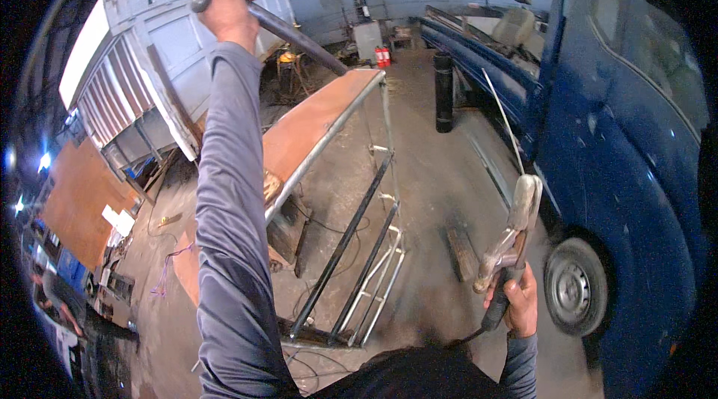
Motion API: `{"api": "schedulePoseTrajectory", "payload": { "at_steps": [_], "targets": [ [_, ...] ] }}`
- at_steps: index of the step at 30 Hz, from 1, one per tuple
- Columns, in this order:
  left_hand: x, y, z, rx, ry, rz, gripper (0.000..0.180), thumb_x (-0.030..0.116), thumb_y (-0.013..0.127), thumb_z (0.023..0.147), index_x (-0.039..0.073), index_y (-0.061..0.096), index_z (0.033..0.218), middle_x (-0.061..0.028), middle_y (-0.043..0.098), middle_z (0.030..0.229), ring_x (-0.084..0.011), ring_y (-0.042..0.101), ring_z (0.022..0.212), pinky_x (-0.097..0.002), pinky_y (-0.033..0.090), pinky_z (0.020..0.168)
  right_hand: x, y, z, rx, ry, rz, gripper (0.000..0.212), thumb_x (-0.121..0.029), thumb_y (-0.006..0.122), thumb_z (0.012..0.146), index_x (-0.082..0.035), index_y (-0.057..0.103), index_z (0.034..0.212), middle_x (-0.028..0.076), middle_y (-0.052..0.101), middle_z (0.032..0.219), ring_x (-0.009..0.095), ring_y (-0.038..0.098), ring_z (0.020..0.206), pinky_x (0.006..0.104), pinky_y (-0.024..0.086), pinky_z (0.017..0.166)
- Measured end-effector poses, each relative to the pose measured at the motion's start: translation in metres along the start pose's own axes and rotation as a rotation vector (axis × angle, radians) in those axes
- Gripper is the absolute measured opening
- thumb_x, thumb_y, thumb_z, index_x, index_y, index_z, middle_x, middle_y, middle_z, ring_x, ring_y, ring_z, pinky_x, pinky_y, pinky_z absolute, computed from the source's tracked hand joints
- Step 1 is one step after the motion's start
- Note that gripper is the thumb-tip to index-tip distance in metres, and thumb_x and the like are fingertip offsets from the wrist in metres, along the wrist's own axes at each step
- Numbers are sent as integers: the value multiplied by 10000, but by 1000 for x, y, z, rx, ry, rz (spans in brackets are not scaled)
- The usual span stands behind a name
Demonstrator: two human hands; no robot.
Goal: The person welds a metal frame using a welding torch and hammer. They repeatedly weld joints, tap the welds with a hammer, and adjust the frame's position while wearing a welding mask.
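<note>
My left arm reaches up and forward, and my left hand [226,6] is closed round the upper end of a dark round pipe [299,40]. The pipe slants down to the far edge of an orange-brown board [318,118]; I cannot tell whether it is joined there. The board lies along the top of a metal tube frame [351,257] with dark and silver bars. Low on the right, my right hand [520,302] grips the handle of a welding electrode holder [512,231]. A thin welding rod [502,118] sticks up from its jaws, apart from the frame.
A blue pickup truck [636,145] stands close on the right, a white truck body [176,32] at the left. A black cylinder [443,92] stands behind the frame. Cables [321,369] and a wood block [462,249] lie on the floor. Another person [67,302] is far left.
</note>
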State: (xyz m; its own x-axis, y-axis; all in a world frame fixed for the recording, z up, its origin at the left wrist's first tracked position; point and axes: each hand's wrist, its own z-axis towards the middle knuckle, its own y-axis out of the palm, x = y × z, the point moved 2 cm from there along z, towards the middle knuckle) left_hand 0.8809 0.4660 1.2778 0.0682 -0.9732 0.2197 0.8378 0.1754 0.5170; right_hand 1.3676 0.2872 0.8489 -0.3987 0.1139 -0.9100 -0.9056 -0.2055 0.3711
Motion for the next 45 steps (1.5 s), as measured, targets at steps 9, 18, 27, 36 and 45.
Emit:
{"api": "schedulePoseTrajectory", "payload": {
  "at_steps": [9,18,27,36,45],
  "targets": [
    [-81,27,-25,-43,50,157,379,147,770,917,73,567,1228,-86,626,768,-190,610,618,-318,481,525,33,-104,150,-120,76,-62,684,-525,742,918,-29,516,1331,69,648,918,155,629,643,294,522,575],
    [-87,53,-28,-2,96,325,160,253,711,971,120,654,1038,12,561,720,-101,527,573,-251,426,511,-27,-177,277,7,-75,-92,635,-516,612,999,-83,460,1438,47,614,842,132,566,543,268,472,479],
    [-146,40,-25,66,70,299,363,117,768,909,64,580,1214,-79,618,763,-176,588,580,-318,476,498,-46,-163,299,-114,-111,-249,659,-534,658,970,-59,475,1388,48,634,856,126,596,556,250,499,493],
    [-257,35,4,-52,-98,260,247,91,770,906,76,597,1082,-40,569,725,-132,520,540,-298,442,477,-40,-105,281,-55,53,-134,839,-582,733,895,-47,401,1449,93,656,846,178,635,522,288,536,461],
    [-296,26,1,-291,-215,264,369,60,745,899,32,537,1202,-53,593,769,-130,546,559,-296,457,486,-9,-40,288,-170,206,-191,931,-525,776,886,3,338,1515,125,670,927,215,664,604,318,531,517]
  ]
}}
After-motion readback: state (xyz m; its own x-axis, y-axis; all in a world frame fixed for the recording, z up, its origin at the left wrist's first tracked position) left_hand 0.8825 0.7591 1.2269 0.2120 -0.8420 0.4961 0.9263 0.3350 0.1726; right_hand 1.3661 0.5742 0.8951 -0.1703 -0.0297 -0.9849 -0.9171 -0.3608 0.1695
